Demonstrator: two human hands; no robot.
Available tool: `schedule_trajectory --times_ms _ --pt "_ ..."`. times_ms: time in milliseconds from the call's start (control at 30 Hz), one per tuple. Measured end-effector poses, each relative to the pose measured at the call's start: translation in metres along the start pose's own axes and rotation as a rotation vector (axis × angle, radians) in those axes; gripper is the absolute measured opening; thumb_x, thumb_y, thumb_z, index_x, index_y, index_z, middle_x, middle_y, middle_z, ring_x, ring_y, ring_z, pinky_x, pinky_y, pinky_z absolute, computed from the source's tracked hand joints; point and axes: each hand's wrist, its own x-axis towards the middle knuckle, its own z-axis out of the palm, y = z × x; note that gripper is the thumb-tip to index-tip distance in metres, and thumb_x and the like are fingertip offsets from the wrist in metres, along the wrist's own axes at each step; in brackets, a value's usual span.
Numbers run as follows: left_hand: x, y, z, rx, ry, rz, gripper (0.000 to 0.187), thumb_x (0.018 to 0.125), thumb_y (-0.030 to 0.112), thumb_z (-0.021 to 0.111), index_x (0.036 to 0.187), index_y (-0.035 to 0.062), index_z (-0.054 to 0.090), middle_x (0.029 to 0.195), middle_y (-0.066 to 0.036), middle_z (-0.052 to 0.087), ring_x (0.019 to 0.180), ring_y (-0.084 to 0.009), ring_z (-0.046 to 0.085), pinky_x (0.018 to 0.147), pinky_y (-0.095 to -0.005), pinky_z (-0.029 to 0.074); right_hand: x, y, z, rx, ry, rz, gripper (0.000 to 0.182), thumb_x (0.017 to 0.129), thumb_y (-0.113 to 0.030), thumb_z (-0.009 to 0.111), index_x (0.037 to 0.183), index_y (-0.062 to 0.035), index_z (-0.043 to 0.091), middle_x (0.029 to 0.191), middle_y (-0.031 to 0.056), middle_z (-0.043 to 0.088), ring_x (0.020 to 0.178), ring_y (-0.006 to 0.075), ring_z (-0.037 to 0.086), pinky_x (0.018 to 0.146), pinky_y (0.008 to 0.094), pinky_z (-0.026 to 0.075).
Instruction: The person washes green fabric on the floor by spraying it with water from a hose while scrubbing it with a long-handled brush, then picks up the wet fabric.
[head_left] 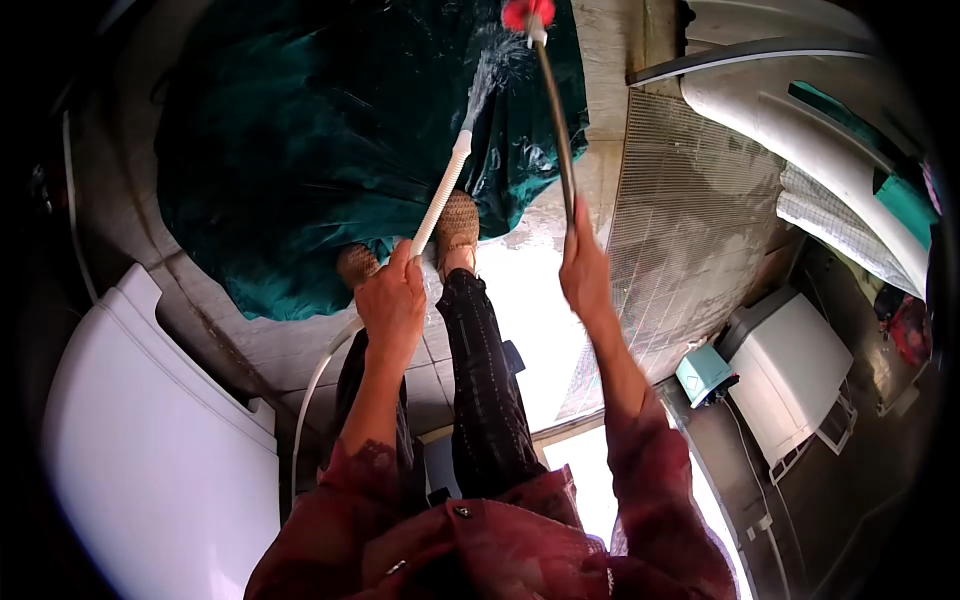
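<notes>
My left hand is wrapped round a white corrugated hose, whose far end points away from me. Water sprays from that end onto a large dark green sheet spread over the tiled floor. In my right hand is the metal handle of a long brush. Its red head reaches the top edge of the view, over the sheet's far right side. My feet, in brown woven shoes, stand at the sheet's near edge.
A white plastic panel-like object stands on the left. To the right lies a ribbed mat-like surface. Beyond it are a white curved object, a grey-white box-shaped appliance and a small teal container. The hose trails down past my left leg.
</notes>
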Motion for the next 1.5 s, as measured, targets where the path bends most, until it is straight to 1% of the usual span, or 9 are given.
schedule_trajectory --times_ms 167,200,400,667,933,1033,1133,1233,1500 --pt "-0.004 -0.005 0.003 -0.010 0.004 0.006 0.024 0.091 0.018 0.045 0.108 0.0088 0.059 0.062 -0.011 0.059 0.049 -0.0236 0.059 0.055 -0.0358 0.048 -0.126 0.035 0.025 -0.033 -0.244 0.227 0.053 0.092 -0.006 0.039 0.141 -0.0087 0.021 0.107 0.0283 0.057 0.078 0.0380 0.063 0.066 0.0408 0.049" --pt "-0.003 -0.004 0.003 -0.003 0.003 0.006 0.024 0.091 0.018 0.045 0.108 0.0088 0.059 0.062 -0.011 0.059 0.049 -0.0236 0.059 0.055 -0.0358 0.048 -0.099 0.049 0.043 0.017 -0.113 0.047 0.054 0.092 -0.011 0.040 0.142 -0.0142 0.018 0.085 0.0288 0.061 0.072 0.0414 0.062 0.060 0.0455 0.048" --pt "-0.007 0.001 -0.005 0.066 0.053 0.040 0.022 0.085 0.015 0.053 0.105 0.0066 0.059 0.063 -0.015 0.060 0.059 -0.0312 0.061 0.055 -0.0405 0.047 0.132 -0.013 0.012 0.099 0.041 -0.026 0.043 0.093 -0.020 0.037 0.135 -0.0129 0.030 0.088 0.0300 0.059 0.080 0.0478 0.057 0.069 0.0504 0.044" --pt "-0.004 -0.006 0.003 -0.121 0.074 -0.010 0.025 0.089 0.015 0.048 0.110 0.0083 0.059 0.057 -0.009 0.056 0.046 -0.0186 0.057 0.049 -0.0325 0.045 -0.132 0.037 0.022 0.016 -0.244 0.217 0.054 0.092 -0.007 0.040 0.141 -0.0138 0.020 0.097 0.0289 0.060 0.081 0.0409 0.062 0.066 0.0414 0.050" --pt "-0.006 -0.002 0.003 -0.089 0.035 -0.009 0.023 0.088 0.017 0.051 0.107 0.0099 0.062 0.055 -0.009 0.055 0.047 -0.0197 0.057 0.050 -0.0334 0.046 0.124 -0.017 -0.003 0.018 -0.007 -0.025 0.048 0.093 -0.016 0.039 0.138 -0.0173 0.024 0.088 0.0311 0.057 0.080 0.0485 0.056 0.068 0.0507 0.044" --pt "-0.008 0.009 0.002 -0.068 0.046 0.019 0.022 0.087 0.018 0.052 0.104 0.0106 0.064 0.058 -0.012 0.057 0.053 -0.0254 0.059 0.054 -0.0367 0.046 0.045 0.001 -0.017 -0.012 0.067 -0.082 0.044 0.094 -0.014 0.039 0.136 -0.0091 0.031 0.090 0.0268 0.058 0.074 0.0352 0.060 0.069 0.0402 0.048" --pt "-0.012 0.014 0.004 -0.001 0.013 0.026 0.022 0.086 0.018 0.053 0.103 0.0092 0.064 0.062 -0.012 0.060 0.057 -0.0278 0.061 0.057 -0.0377 0.047 -0.088 0.024 -0.014 0.012 -0.132 0.131 0.049 0.092 -0.006 0.037 0.139 -0.0069 0.024 0.124 0.0274 0.046 0.109 0.0367 0.053 0.083 0.0370 0.047" --pt "-0.010 0.014 0.008 -0.002 -0.028 0.010 0.024 0.086 0.019 0.053 0.105 0.0095 0.062 0.064 -0.013 0.061 0.060 -0.0303 0.060 0.057 -0.0389 0.047 -0.141 0.025 0.001 -0.079 -0.290 0.222 0.056 0.092 -0.012 0.042 0.142 -0.0180 0.019 0.079 0.0254 0.062 0.068 0.0416 0.061 0.058 0.0462 0.046" --pt "-0.010 0.002 0.013 0.014 -0.014 0.030 0.024 0.090 0.021 0.046 0.105 0.0092 0.060 0.054 -0.007 0.057 0.044 -0.0207 0.057 0.051 -0.0358 0.047 0.105 -0.014 0.015 0.047 0.057 -0.064 0.041 0.092 -0.017 0.041 0.132 -0.0157 0.033 0.078 0.0275 0.059 0.075 0.0471 0.056 0.064 0.0505 0.043"
